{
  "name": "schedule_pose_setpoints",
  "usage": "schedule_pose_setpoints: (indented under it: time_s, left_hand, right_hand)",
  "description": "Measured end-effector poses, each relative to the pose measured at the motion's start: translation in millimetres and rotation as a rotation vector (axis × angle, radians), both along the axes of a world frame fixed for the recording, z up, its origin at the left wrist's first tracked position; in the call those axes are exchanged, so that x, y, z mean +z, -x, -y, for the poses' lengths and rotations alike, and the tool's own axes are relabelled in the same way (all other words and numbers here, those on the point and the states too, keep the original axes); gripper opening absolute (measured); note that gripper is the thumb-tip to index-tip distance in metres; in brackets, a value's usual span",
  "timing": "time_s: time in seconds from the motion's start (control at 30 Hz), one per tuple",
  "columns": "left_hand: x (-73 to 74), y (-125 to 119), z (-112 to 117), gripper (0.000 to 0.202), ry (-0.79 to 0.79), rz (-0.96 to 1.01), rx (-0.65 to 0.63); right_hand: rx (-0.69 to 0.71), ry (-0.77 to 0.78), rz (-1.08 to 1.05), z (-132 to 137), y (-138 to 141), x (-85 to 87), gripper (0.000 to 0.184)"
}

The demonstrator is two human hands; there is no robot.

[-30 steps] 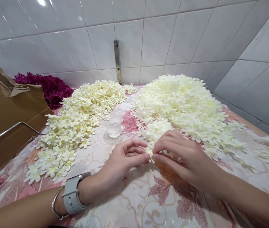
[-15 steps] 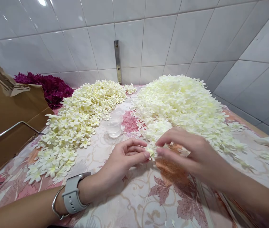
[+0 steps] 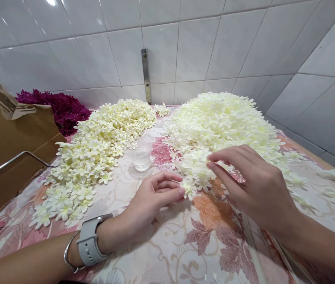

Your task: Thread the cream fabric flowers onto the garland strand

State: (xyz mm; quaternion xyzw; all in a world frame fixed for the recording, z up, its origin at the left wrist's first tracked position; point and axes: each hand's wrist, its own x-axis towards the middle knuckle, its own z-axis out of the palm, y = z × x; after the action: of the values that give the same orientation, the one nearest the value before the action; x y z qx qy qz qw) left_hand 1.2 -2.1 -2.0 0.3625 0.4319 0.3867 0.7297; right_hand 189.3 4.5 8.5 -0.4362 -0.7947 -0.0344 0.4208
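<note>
My left hand (image 3: 152, 201) rests on the patterned tablecloth (image 3: 185, 244), thumb and fingers pinched on a small cream fabric flower (image 3: 187, 188). A grey watch (image 3: 89, 240) and a bangle sit on that wrist. My right hand (image 3: 253, 181) hovers over the near edge of the right pile of cream petals (image 3: 223, 126), thumb and forefinger closed in a pinch; whether a petal is between them I cannot make out. A second pile of cream flowers (image 3: 96, 154) with yellow centres lies to the left.
A small clear cup (image 3: 142, 157) stands between the two piles. A brown cardboard box (image 3: 4, 138) with a metal rod is at the left, dark magenta flowers (image 3: 58, 106) behind it. White tiled walls close the back and right.
My right hand has left my left hand and moved up and to the right onto the edge of the right pile. My left hand stayed put, still pinching the flower.
</note>
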Motion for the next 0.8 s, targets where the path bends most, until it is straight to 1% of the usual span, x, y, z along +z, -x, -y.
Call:
schedule_pose_setpoints:
  time_s: [0.03, 0.07, 0.1, 0.17, 0.23, 0.3, 0.4, 0.47, 0.5, 0.57, 0.6, 0.63, 0.67, 0.7, 0.77, 0.8]
  left_hand:
    - [0.2, 0.2, 0.6, 0.017, 0.001, 0.004, -0.001]
    - [0.3, 0.6, 1.3, 0.017, 0.0, 0.009, -0.003]
    - [0.3, 1.1, 2.0, 0.016, -0.005, 0.01, -0.007]
    - [0.4, 2.0, 3.0, 0.017, -0.012, 0.007, -0.015]
    - [0.4, 2.5, 2.8, 0.017, -0.016, 0.0, -0.026]
    - [0.6, 2.4, 1.8, 0.016, -0.017, -0.008, -0.039]
    - [0.9, 1.5, 0.6, 0.016, -0.008, -0.01, -0.039]
    - [1.0, 1.0, 0.6, 0.016, 0.0, -0.01, -0.026]
    - [1.0, 0.9, 0.8, 0.016, 0.002, -0.009, -0.016]
    - [0.6, 1.1, 1.4, 0.016, 0.0, -0.01, -0.004]
    - [0.4, 1.3, 1.7, 0.016, -0.006, -0.014, -0.003]
    - [0.1, 1.5, 2.0, 0.016, -0.01, -0.016, -0.007]
    - [-0.1, 1.8, 2.1, 0.015, -0.01, -0.014, -0.01]
    - [-0.2, 1.9, 2.1, 0.015, -0.008, -0.01, -0.013]
    - [-0.3, 2.1, 1.8, 0.017, -0.004, -0.006, -0.021]
    - [-0.4, 2.1, 1.6, 0.018, -0.004, -0.007, -0.024]
  right_hand:
    - [0.024, -0.002, 0.022, 0.0, 0.2, -0.6, 0.004]
    - [0.079, 0.059, 0.041, 0.6, 1.0, -1.8, 0.003]
    - [0.15, 0.156, 0.053, 1.6, 2.5, -3.5, 0.004]
    - [0.262, 0.341, 0.046, 4.2, 6.5, -7.5, 0.01]
    - [0.293, 0.405, 0.0, 6.5, 10.2, -10.7, 0.014]
    - [0.303, 0.403, -0.038, 8.1, 12.5, -11.3, 0.016]
    - [0.303, 0.385, -0.054, 7.9, 11.1, -7.9, 0.018]
    - [0.245, 0.366, -0.046, 4.9, 6.2, -4.7, 0.017]
    - [0.193, 0.329, -0.021, 2.6, 2.8, -3.4, 0.016]
    - [0.061, 0.176, 0.072, -2.7, -3.8, -2.3, 0.012]
    - [0.015, 0.091, 0.127, -4.8, -6.2, -2.4, 0.01]
    - [0.004, 0.038, 0.169, -6.1, -7.3, -2.9, 0.008]
    - [0.03, 0.028, 0.186, -6.3, -7.0, -3.7, 0.008]
    - [0.088, 0.063, 0.18, -5.3, -5.5, -4.6, 0.009]
    - [0.243, 0.193, 0.135, -0.9, 0.2, -6.4, 0.004]
    - [0.301, 0.237, 0.11, 1.8, 3.4, -7.0, 0.005]
